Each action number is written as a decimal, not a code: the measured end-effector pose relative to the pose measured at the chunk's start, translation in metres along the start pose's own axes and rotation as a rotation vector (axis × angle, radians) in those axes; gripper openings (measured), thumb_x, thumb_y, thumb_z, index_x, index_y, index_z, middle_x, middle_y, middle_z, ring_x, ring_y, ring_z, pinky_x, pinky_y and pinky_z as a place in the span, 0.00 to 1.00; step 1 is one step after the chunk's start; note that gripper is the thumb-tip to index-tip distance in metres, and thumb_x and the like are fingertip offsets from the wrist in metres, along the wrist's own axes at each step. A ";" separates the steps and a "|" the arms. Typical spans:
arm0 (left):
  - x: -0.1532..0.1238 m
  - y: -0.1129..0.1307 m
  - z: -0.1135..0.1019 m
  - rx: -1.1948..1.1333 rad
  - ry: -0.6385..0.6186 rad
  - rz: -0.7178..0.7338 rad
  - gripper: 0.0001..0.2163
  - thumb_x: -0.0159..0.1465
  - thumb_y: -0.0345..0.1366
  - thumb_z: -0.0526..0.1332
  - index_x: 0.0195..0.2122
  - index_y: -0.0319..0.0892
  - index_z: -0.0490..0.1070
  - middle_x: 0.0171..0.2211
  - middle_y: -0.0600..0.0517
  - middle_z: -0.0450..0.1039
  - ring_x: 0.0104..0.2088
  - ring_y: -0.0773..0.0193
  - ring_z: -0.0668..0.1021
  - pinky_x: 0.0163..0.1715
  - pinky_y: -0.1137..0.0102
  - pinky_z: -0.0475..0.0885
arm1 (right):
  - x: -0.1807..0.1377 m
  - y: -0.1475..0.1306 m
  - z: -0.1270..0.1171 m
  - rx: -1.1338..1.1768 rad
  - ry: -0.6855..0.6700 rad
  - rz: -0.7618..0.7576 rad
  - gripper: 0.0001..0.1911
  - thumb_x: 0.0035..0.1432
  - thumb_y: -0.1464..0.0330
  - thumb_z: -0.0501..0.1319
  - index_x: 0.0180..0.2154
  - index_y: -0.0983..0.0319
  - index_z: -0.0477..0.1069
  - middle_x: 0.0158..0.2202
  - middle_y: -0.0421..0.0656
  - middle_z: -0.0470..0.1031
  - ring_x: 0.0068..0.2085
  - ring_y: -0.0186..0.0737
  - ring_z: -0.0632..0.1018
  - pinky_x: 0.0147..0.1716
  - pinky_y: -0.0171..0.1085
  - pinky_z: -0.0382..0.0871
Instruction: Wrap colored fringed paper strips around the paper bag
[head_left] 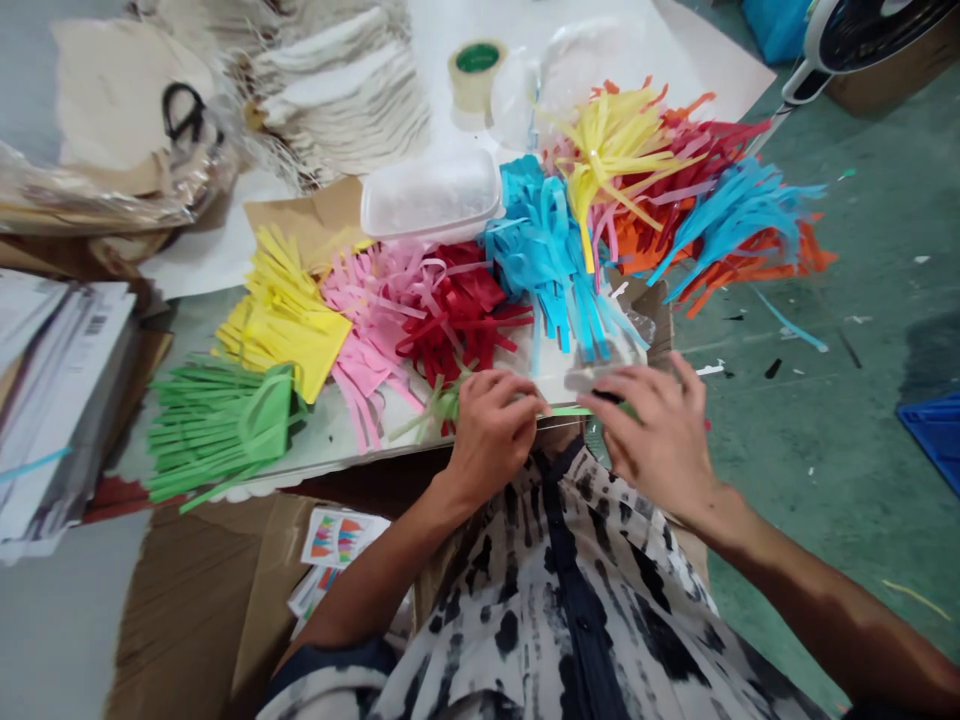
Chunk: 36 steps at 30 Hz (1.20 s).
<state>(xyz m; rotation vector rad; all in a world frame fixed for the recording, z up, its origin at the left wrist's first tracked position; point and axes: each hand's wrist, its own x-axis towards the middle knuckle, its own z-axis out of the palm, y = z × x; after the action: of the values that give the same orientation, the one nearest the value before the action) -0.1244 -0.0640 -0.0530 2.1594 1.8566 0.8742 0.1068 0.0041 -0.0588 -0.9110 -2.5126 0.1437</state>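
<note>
My left hand (496,420) is closed at the table's front edge, pinching a light green fringed tassel (433,412) whose loose strips stick out on its left side. From its fingertips a thin green strip (570,411) runs across to my right hand (654,425), whose thumb and fingers are bent together at the strip's other end. A fine white thread (562,427) shows just below the strip. Motion blurs the right fingertips. Right behind my hands lie a blue fringed bundle (536,235) and a dark red one (461,305).
Pink (382,300), yellow (277,320) and green (221,425) fringe bundles lie leftward. A clear plastic box (431,195), tape roll (478,80), scissors (184,112) and white string hanks (345,90) sit farther back. More mixed tassels (622,150) overhang the right edge.
</note>
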 end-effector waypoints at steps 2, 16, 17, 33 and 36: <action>-0.007 0.001 0.002 0.043 0.037 0.119 0.10 0.67 0.25 0.63 0.41 0.50 0.79 0.41 0.55 0.83 0.48 0.56 0.78 0.64 0.49 0.64 | -0.007 -0.007 0.003 0.002 0.013 -0.115 0.22 0.65 0.76 0.61 0.57 0.51 0.74 0.52 0.41 0.82 0.57 0.49 0.77 0.68 0.60 0.54; -0.013 0.013 0.006 0.291 0.209 0.339 0.06 0.67 0.29 0.68 0.45 0.44 0.78 0.36 0.52 0.84 0.39 0.60 0.83 0.51 0.60 0.74 | 0.007 -0.012 -0.012 -0.192 0.133 -0.293 0.11 0.69 0.75 0.62 0.44 0.52 0.78 0.39 0.35 0.85 0.46 0.41 0.82 0.63 0.50 0.61; -0.010 0.017 0.003 0.292 0.214 0.342 0.06 0.67 0.30 0.68 0.44 0.43 0.78 0.37 0.51 0.84 0.39 0.59 0.83 0.47 0.62 0.74 | 0.010 -0.014 -0.015 -0.196 0.139 -0.281 0.11 0.69 0.75 0.62 0.45 0.52 0.78 0.38 0.34 0.85 0.46 0.41 0.82 0.63 0.51 0.61; 0.038 0.044 -0.049 -1.527 -0.207 -0.669 0.16 0.57 0.48 0.77 0.35 0.40 0.84 0.27 0.51 0.80 0.25 0.68 0.78 0.30 0.73 0.73 | 0.073 -0.017 -0.072 0.019 0.425 -0.220 0.16 0.64 0.71 0.70 0.52 0.50 0.79 0.42 0.38 0.87 0.44 0.47 0.83 0.51 0.52 0.65; 0.032 0.042 -0.042 -1.426 -0.077 -0.654 0.14 0.56 0.45 0.78 0.37 0.40 0.84 0.28 0.51 0.80 0.27 0.68 0.78 0.32 0.74 0.73 | 0.077 -0.023 -0.059 0.258 0.432 -0.056 0.12 0.63 0.71 0.70 0.47 0.51 0.81 0.39 0.39 0.86 0.44 0.46 0.82 0.50 0.51 0.69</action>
<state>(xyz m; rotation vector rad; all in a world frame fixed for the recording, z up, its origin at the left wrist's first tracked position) -0.1092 -0.0533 0.0119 0.6549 1.0572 1.2756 0.0680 0.0313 0.0292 -0.6815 -2.0602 0.2214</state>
